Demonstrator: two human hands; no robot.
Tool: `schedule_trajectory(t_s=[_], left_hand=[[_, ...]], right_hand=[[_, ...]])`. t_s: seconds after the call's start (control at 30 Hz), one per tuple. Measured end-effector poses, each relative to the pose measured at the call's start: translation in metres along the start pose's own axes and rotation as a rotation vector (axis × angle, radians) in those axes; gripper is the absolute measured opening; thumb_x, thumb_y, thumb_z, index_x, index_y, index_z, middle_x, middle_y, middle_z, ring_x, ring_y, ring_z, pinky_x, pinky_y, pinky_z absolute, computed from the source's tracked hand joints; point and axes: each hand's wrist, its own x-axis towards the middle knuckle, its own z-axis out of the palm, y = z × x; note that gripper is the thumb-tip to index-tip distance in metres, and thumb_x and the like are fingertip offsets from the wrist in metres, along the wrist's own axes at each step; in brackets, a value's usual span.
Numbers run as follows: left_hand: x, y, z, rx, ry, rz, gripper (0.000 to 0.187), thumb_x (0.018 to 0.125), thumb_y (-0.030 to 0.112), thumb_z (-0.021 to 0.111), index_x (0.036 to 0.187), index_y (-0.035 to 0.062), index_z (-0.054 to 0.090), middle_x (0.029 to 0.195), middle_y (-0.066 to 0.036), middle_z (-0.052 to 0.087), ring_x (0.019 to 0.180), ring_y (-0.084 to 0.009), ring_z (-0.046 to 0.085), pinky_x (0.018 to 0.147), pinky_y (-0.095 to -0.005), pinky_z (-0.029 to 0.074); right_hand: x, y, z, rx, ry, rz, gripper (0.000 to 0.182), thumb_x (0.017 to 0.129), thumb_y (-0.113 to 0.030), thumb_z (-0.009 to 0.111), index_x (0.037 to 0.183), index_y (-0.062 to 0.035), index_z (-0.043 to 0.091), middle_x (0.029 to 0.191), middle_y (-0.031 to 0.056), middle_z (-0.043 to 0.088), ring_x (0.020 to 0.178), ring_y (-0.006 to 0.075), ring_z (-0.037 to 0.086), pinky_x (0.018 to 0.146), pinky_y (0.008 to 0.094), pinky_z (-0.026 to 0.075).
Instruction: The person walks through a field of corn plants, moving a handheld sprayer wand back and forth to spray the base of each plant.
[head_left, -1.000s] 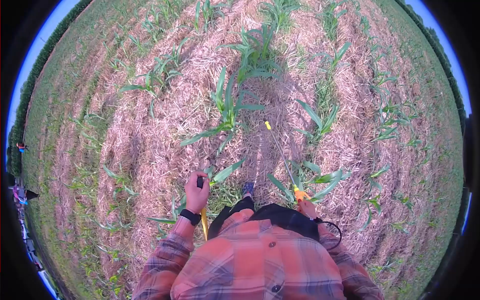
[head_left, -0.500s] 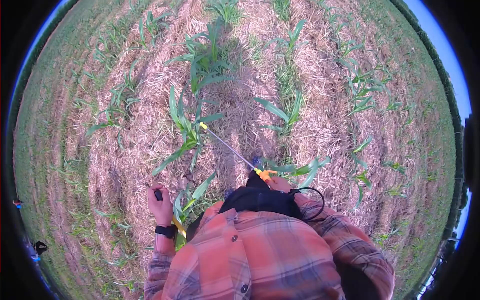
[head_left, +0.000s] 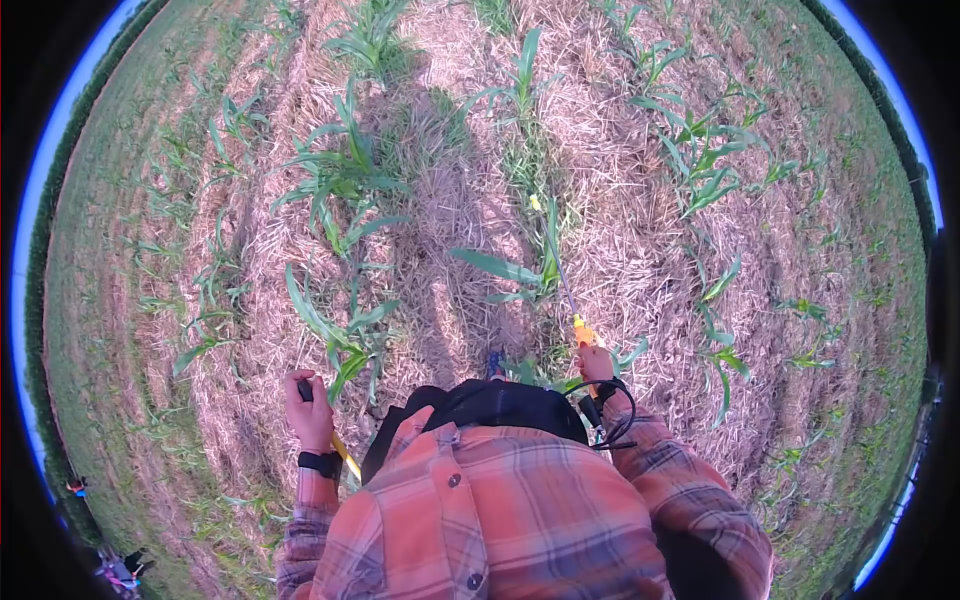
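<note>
My right hand point(head_left: 597, 366) is closed round the orange and yellow handle of a spray wand point(head_left: 567, 285). The thin wand points forward, its yellow nozzle beside a green leafy plant point(head_left: 548, 272). A black hose point(head_left: 625, 425) loops by my right wrist. At the lower left, my left hand point(head_left: 309, 412) is wrapped round the black grip of a lever point(head_left: 305, 390). A yellow bar point(head_left: 347, 457) shows beside my left wrist. Just ahead of that hand stands another leafy plant point(head_left: 345, 345).
Rows of young green plants point(head_left: 350, 170) run forward through dry straw point(head_left: 620, 200). More plants point(head_left: 705, 160) grow at the right. Two distant people point(head_left: 77, 487) point(head_left: 120, 572) are at the lower left edge. A dark tree line rings the field.
My right hand and the wand have swung to the right, and the nozzle has moved from the left plant to the middle row. The plants sit lower and further left in view.
</note>
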Motion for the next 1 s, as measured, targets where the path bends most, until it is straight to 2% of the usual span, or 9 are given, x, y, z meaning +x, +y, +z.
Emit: schedule_trajectory(t_s=[0.07, 0.37, 0.47, 0.5, 0.8, 0.87, 0.9, 0.93, 1.0], left_hand=[[0.01, 0.014, 0.012, -0.003, -0.007, -0.03, 0.007, 0.078, 0.005, 0.048, 0.084, 0.0067, 0.044, 0.056, 0.003, 0.038, 0.041, -0.0027, 0.034, 0.036, -0.0176, 0.028], [0.083, 0.043, 0.065, -0.111, -0.135, -0.055, 0.008, 0.077, 0.003, 0.048, 0.083, 0.0062, 0.045, 0.054, 0.004, 0.038, 0.04, -0.0026, 0.033, 0.035, -0.0182, 0.026], [0.119, 0.062, 0.084, -0.059, -0.205, -0.107, 0.009, 0.076, 0.004, 0.05, 0.083, 0.0055, 0.046, 0.056, 0.003, 0.038, 0.049, -0.0041, 0.037, 0.043, -0.0194, 0.03], [0.133, 0.041, 0.09, -0.067, -0.209, -0.042, 0.009, 0.076, 0.005, 0.051, 0.084, 0.0054, 0.046, 0.058, 0.002, 0.039, 0.053, -0.0044, 0.037, 0.046, -0.0198, 0.03], [0.227, 0.03, 0.088, -0.135, -0.107, -0.113, 0.008, 0.075, 0.004, 0.051, 0.082, 0.005, 0.046, 0.056, 0.003, 0.04, 0.049, -0.0042, 0.035, 0.044, -0.0197, 0.029], [0.243, 0.03, 0.085, -0.124, -0.106, -0.136, 0.008, 0.075, 0.004, 0.051, 0.082, 0.005, 0.046, 0.057, 0.003, 0.04, 0.05, -0.0041, 0.036, 0.044, -0.0197, 0.029], [0.253, 0.029, 0.086, -0.114, -0.109, -0.15, 0.007, 0.075, 0.004, 0.051, 0.082, 0.005, 0.046, 0.057, 0.003, 0.04, 0.05, -0.004, 0.036, 0.044, -0.0197, 0.029], [0.262, 0.027, 0.088, -0.121, -0.112, -0.151, 0.007, 0.075, 0.004, 0.051, 0.082, 0.005, 0.046, 0.057, 0.003, 0.04, 0.05, -0.004, 0.036, 0.044, -0.0197, 0.029], [0.273, 0.023, 0.092, -0.191, -0.127, -0.192, 0.008, 0.076, 0.004, 0.05, 0.082, 0.0051, 0.046, 0.058, 0.003, 0.04, 0.05, -0.0036, 0.036, 0.043, -0.0191, 0.029]], right_hand=[[0.02, -0.003, -0.018, 0.268, 0.005, 0.09, 0.033, 0.081, -0.035, 0.044, 0.07, -0.004, 0.052, 0.049, 0.0019, 0.048, 0.037, 0.0112, 0.045, 0.032, 0.0248, 0.033], [0.043, -0.065, -0.051, 0.548, 0.219, 0.159, 0.018, 0.075, -0.02, 0.046, 0.075, -0.0033, 0.05, 0.05, 0.0022, 0.044, 0.036, 0.0104, 0.041, 0.03, 0.0241, 0.033], [0.058, -0.079, -0.042, 0.483, 0.224, 0.194, 0.028, 0.08, -0.032, 0.045, 0.079, -0.0036, 0.049, 0.052, 0.0017, 0.043, 0.034, 0.0111, 0.039, 0.031, 0.0235, 0.031], [0.066, -0.079, -0.036, 0.504, 0.188, 0.176, 0.029, 0.08, -0.033, 0.044, 0.079, -0.0042, 0.049, 0.052, 0.0012, 0.043, 0.035, 0.011, 0.038, 0.031, 0.0235, 0.031], [0.119, -0.169, 0.05, 0.12, -0.014, 0.092, 0.026, 0.079, -0.03, 0.047, 0.073, -0.0049, 0.051, 0.047, -0.0005, 0.042, 0.034, 0.0094, 0.038, 0.029, 0.0244, 0.029], [0.125, -0.195, 0.069, -0.143, -0.079, 0.028, 0.029, 0.077, -0.032, 0.048, 0.07, -0.0037, 0.053, 0.048, 0.0021, 0.047, 0.037, 0.0113, 0.044, 0.033, 0.0271, 0.034], [0.121, -0.214, 0.077, -0.293, -0.057, -0.08, 0.034, 0.078, -0.035, 0.048, 0.068, -0.0031, 0.054, 0.05, 0.0045, 0.051, 0.043, 0.0128, 0.05, 0.041, 0.0283, 0.038], [0.124, -0.226, 0.084, -0.297, -0.049, -0.08, 0.034, 0.078, -0.035, 0.048, 0.068, -0.0031, 0.054, 0.05, 0.0045, 0.051, 0.043, 0.0128, 0.05, 0.041, 0.0283, 0.038], [0.129, -0.247, 0.096, -0.491, -0.176, -0.278, 0.037, 0.078, -0.038, 0.046, 0.068, -0.0039, 0.054, 0.052, 0.0036, 0.053, 0.047, 0.0142, 0.052, 0.047, 0.0285, 0.04]])
